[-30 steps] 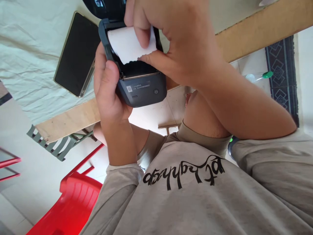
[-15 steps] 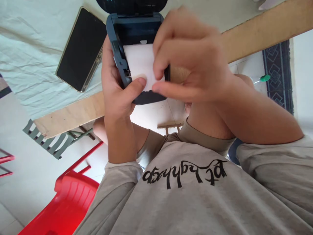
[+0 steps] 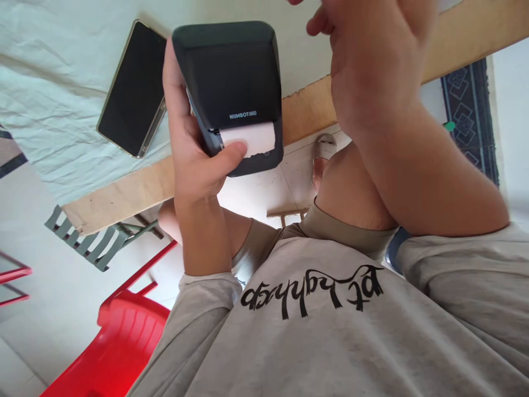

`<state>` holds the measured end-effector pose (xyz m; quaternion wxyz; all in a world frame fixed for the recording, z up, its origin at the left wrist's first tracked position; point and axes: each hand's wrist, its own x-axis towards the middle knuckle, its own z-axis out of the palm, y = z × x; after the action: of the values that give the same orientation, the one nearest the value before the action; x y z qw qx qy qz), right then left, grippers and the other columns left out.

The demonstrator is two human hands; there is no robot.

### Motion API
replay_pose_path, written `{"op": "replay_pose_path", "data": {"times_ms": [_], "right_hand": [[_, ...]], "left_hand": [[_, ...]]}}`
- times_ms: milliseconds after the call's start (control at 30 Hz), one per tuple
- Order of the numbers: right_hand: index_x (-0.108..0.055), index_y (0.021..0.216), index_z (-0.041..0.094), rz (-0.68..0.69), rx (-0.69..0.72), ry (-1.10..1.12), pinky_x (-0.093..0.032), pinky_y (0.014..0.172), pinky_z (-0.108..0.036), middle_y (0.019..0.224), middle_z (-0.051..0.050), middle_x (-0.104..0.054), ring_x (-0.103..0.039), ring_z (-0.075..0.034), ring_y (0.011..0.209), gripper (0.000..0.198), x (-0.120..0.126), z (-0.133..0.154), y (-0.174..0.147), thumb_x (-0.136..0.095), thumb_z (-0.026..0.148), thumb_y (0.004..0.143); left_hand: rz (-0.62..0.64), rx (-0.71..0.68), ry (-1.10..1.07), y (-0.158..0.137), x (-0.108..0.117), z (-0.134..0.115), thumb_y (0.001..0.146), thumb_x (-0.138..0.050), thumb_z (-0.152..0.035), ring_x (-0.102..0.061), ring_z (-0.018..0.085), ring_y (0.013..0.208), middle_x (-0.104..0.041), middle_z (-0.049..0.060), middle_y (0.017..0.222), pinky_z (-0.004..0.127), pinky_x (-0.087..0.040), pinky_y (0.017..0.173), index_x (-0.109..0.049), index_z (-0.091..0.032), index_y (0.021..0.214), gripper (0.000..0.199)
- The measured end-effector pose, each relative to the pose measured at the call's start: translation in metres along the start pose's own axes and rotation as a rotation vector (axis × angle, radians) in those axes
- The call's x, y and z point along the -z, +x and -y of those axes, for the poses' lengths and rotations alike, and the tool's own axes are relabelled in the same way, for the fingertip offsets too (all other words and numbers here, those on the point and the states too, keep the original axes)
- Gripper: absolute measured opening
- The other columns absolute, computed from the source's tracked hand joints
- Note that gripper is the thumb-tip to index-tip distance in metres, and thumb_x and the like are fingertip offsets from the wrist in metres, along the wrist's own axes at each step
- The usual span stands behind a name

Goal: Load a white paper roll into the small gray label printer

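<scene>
My left hand (image 3: 194,149) grips a dark Niimbot label printer (image 3: 235,77) from its left side. The printer's black lid is down. From the slot below the lid comes a strip of white label paper (image 3: 260,138), and my left thumb presses on it. My right hand (image 3: 351,33) is up at the top edge, to the right of the printer and apart from it. Most of its fingers are cut off by the frame, so I cannot see whether it holds anything.
A smartphone (image 3: 132,88) with a dark screen lies on the pale cloth (image 3: 49,99) left of the printer. The table's wooden edge (image 3: 124,193) runs below. A red plastic chair (image 3: 115,342) and a green slatted chair (image 3: 86,240) stand at lower left. A dark patterned mat (image 3: 471,110) lies at right.
The printer's lid has swung down and now covers the paper roll compartment, with the paper end sticking out. My right hand has moved off the paper, up and to the right.
</scene>
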<state>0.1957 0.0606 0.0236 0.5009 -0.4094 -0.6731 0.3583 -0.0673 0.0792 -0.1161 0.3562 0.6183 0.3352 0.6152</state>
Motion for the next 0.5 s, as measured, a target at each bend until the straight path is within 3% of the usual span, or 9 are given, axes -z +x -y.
{"op": "replay_pose_path", "data": {"times_ms": [67,100,200,267,300,367,400,500], "right_hand": [[-0.065,0.097,0.007,0.096,0.022,0.06,-0.049,0.093,-0.012,0.095,-0.001,-0.05,-0.054,0.002,0.098,0.042,0.0,-0.004,-0.002,-0.037,0.037,0.093],[-0.063,0.111,0.006,0.178,0.038,0.078,-0.05,0.097,-0.012,0.106,-0.001,-0.055,-0.054,0.001,0.105,0.041,0.0,-0.006,-0.003,-0.042,0.037,0.093],[-0.04,0.145,0.003,0.439,0.122,0.083,-0.052,0.11,-0.014,0.141,-0.004,-0.049,-0.051,-0.001,0.122,0.069,0.001,-0.009,-0.007,-0.051,0.048,0.093],[-0.03,0.148,0.001,0.535,0.178,0.082,-0.049,0.12,-0.016,0.151,-0.006,-0.04,-0.048,-0.001,0.129,0.08,0.001,-0.009,-0.008,-0.052,0.054,0.093],[-0.027,0.148,0.0,0.555,0.188,0.077,-0.046,0.124,-0.017,0.153,-0.008,-0.038,-0.047,-0.001,0.131,0.082,0.001,-0.009,-0.008,-0.052,0.056,0.094],[-0.026,0.147,0.0,0.577,0.198,0.076,-0.044,0.126,-0.017,0.153,-0.01,-0.037,-0.046,-0.001,0.132,0.081,0.001,-0.009,-0.006,-0.052,0.058,0.096],[-0.027,0.146,0.0,0.584,0.204,0.082,-0.044,0.126,-0.017,0.152,-0.011,-0.037,-0.046,-0.002,0.133,0.08,0.0,-0.01,-0.005,-0.053,0.057,0.096],[-0.027,0.144,-0.001,0.591,0.241,0.132,-0.042,0.127,-0.016,0.152,-0.011,-0.036,-0.044,-0.002,0.134,0.084,-0.004,-0.018,-0.001,-0.058,0.059,0.093]], "left_hand": [[0.136,-0.042,-0.043,-0.001,-0.011,-0.008,-0.001,-0.093,-0.074,-0.044,0.039,0.149,-0.046,-0.003,0.158,0.044,-0.05,0.12,-0.048,-0.045,0.152,0.162],[0.075,-0.093,-0.107,-0.002,-0.018,-0.017,0.005,-0.089,-0.083,-0.048,0.036,0.146,-0.049,-0.004,0.154,0.042,-0.052,0.118,-0.05,-0.045,0.149,0.154],[0.011,-0.014,-0.199,-0.009,-0.041,-0.054,0.054,-0.076,-0.093,-0.057,0.03,0.138,-0.058,-0.001,0.144,0.045,-0.052,0.116,-0.054,-0.043,0.146,0.107],[0.094,-0.031,-0.209,-0.014,-0.052,-0.074,0.078,-0.065,-0.084,-0.065,0.022,0.126,-0.064,0.0,0.136,0.038,-0.053,0.11,-0.058,-0.038,0.144,0.081],[0.154,-0.06,-0.21,-0.015,-0.055,-0.08,0.081,-0.065,-0.08,-0.068,0.019,0.118,-0.066,-0.001,0.129,0.034,-0.056,0.103,-0.062,-0.036,0.141,0.074],[0.039,0.035,-0.169,-0.017,-0.057,-0.084,0.09,-0.062,-0.067,-0.068,0.018,0.114,-0.066,0.001,0.125,0.034,-0.055,0.1,-0.063,-0.031,0.14,0.062],[0.046,-0.009,-0.176,-0.017,-0.057,-0.083,0.085,-0.065,-0.071,-0.07,0.017,0.103,-0.068,0.002,0.119,0.031,-0.058,0.088,-0.066,-0.03,0.134,0.063],[-0.07,0.035,-0.212,-0.017,-0.059,-0.073,0.079,-0.069,-0.074,-0.065,0.015,0.075,-0.067,0.004,0.102,0.028,-0.056,0.065,-0.07,-0.028,0.122,0.063]]}}
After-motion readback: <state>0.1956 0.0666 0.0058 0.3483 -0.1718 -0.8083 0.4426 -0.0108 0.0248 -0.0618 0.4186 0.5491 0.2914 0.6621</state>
